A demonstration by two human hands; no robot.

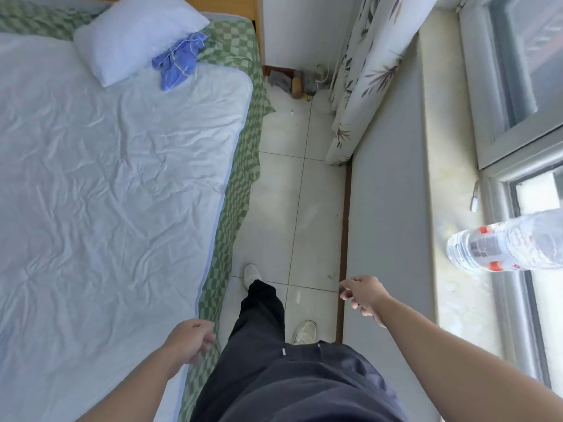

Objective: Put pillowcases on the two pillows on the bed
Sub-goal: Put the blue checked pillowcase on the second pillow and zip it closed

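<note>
Lying at the bed's (91,193) far end, a bare pillow (134,35) touches a crumpled blue pillowcase (178,60); only one pillow shows. Both the left hand (190,339) and right hand (362,295) hang empty, fingers loosely curled. The label on the bottle (505,246) is too blurred to read.

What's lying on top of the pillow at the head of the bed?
A crumpled blue cloth lies over the near corner of the bare white pillow, spilling onto the white sheet. That corner is covered.
</note>
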